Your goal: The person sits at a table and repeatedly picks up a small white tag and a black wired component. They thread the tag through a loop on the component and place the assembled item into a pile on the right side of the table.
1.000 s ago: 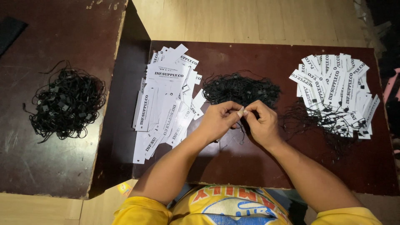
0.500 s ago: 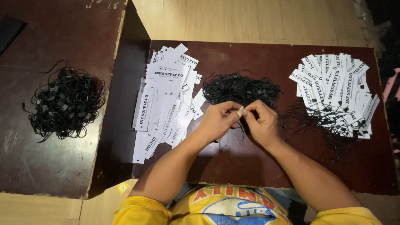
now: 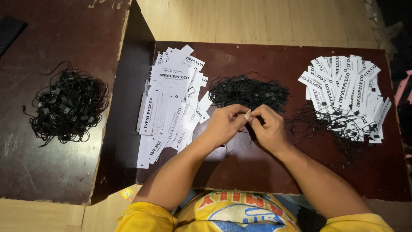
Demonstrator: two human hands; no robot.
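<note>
both hands, left hand (image 3: 224, 124) and right hand (image 3: 267, 127), still pinch one small white tag (image 3: 247, 115), unmoved.

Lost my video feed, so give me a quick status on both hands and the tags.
Left hand and right hand pinched together on a small white tag. Black string pile just beyond. Loose tags left, strung tags right. Nothing blocking.

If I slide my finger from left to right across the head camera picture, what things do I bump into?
Black string tangle → plain white tag pile → left hand → right hand → strung tag pile. The middle string heap sits behind both hands, so it is left out.
</note>
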